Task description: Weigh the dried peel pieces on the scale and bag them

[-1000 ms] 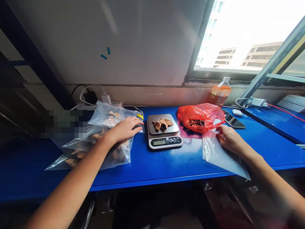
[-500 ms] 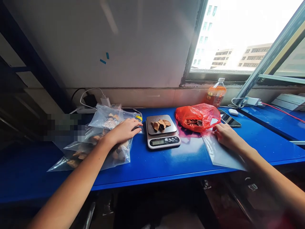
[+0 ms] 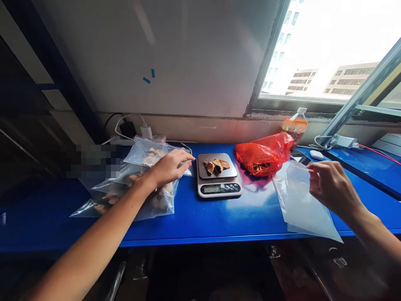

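My right hand (image 3: 332, 184) pinches the top corner of a clear plastic bag (image 3: 305, 200), which hangs partly over more flat bags at the table's right front. Over filled clear bags (image 3: 163, 198) of brown dried pieces, my left hand (image 3: 172, 167) is open, fingers pointing towards the scale. A kitchen scale (image 3: 219, 190) stands between the hands with its display lit. Several brown dried pieces (image 3: 216, 166) rest on its metal plate. Right of the scale lies a red plastic bag (image 3: 263, 152), its mouth showing darker dried pieces inside.
The blue table (image 3: 200, 225) runs along a wall below a window. Behind the red bag stands a drink bottle (image 3: 296, 125). A phone (image 3: 300, 157) and a white earbud case (image 3: 316, 155) lie at right. Chargers (image 3: 146, 131) and cables sit against the wall.
My right hand has lifted a clear bag by its corner and moved right. My left hand stays open near the scale. The camera view has shifted slightly.
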Demonstrator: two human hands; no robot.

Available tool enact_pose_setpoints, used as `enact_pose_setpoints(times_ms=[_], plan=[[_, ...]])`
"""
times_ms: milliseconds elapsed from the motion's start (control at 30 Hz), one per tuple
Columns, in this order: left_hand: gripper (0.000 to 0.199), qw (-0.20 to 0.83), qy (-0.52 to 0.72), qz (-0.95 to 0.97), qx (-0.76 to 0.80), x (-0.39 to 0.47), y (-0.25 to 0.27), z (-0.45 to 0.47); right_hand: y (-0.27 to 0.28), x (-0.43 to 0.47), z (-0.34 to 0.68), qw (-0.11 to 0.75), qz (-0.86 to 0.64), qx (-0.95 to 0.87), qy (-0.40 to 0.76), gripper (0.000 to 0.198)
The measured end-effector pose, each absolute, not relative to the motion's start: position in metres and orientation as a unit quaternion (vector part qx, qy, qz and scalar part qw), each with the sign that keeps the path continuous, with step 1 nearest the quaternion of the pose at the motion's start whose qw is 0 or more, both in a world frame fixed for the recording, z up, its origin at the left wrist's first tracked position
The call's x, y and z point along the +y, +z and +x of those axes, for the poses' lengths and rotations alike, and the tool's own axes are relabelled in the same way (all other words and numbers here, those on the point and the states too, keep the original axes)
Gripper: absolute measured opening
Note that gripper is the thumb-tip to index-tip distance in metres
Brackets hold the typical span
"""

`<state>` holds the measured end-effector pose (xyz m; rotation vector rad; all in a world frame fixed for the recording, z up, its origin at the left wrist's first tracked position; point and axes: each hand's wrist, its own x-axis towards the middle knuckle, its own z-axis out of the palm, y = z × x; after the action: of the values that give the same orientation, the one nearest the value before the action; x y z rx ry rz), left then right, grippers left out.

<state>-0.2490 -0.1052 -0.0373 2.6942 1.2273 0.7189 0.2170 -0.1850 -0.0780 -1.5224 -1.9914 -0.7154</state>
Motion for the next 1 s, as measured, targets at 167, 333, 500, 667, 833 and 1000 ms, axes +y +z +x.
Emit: enact_pose_setpoints(times_ms=[167, 333, 500, 667, 833, 1000], plan=[[0.022, 0.051, 0.373, 0.877, 0.298, -0.138, -0.022, -0.226, -0.047, -0.2, 0.146, 0.415, -0.481, -0.719, -0.28, 0.026], [0.025, 0.112, 0.388, 0.892, 0.205, -0.157, -0.029, -0.207, -0.048, -0.174, 0.026, 0.427, -0.331, -0.841, -0.017, 0.016], [0.008, 0.152, 0.409, 0.87, 0.229, -0.156, -0.034, -0.214, -0.068, -0.161, -0.026, 0.516, -0.227, -0.826, 0.021, 0.02], [0.004, 0.203, 0.352, 0.881, 0.244, -0.162, -0.026, -0.219, -0.076, -0.174, -0.014, 0.529, -0.222, -0.816, 0.071, 0.023], [0.011, 0.195, 0.288, 0.917, 0.197, -0.153, -0.02, -0.225, -0.063, -0.183, -0.014, 0.483, -0.153, -0.861, 0.041, 0.026], [0.012, 0.172, 0.25, 0.932, 0.198, -0.154, -0.013, -0.228, -0.059, -0.179, -0.013, 0.476, -0.086, -0.872, 0.071, 0.026]])
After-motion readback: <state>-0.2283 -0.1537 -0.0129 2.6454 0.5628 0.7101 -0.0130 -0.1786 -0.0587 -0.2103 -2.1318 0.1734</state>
